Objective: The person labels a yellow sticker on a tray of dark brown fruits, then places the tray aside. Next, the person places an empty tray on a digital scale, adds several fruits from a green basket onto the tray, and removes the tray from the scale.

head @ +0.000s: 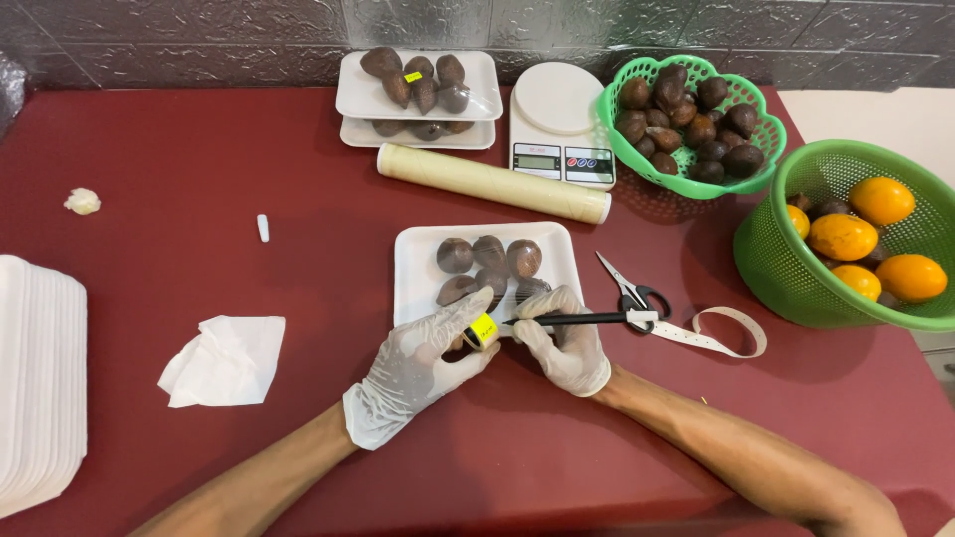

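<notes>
Small yellow sticker label [484, 328] sits pinched in the left hand [423, 363], fingers closed around it, just at the near edge of the white foam tray [418, 264]. Right hand [567, 343] has its fingers wrapped on a black pen [577, 319], tip pointing at the label, nearly touching it. Both hands gloved. Tray sits about mid-worktop, a bit toward the near edge, carrying six or so brown scaly fruits [489, 267]. Cannot tell if anything is marked on the label so far.

Progress judged from layout: two filled trays [418, 94] stacked at the far edge look wrapped, top one already bearing a yellow label, so those read as finished. Current tray is filled but appears unwrapped and unlabelled; label-marking seems to be the step in hand. Left to do, likely: sticking the label, wrapping, then more trays.

Cling film roll [492, 183] lies just beyond the tray; kitchen scale [559, 124] behind it. Scissors [629, 288] and a strip of label backing [721, 333] just right of the tray. Green basket [691, 124] of brown fruits at far right, still full; bigger green basket [846, 239] with orange fruits at the right edge. Empty tray stack [40, 383] at the left edge, crumpled tissue [224, 358] near it.
</notes>
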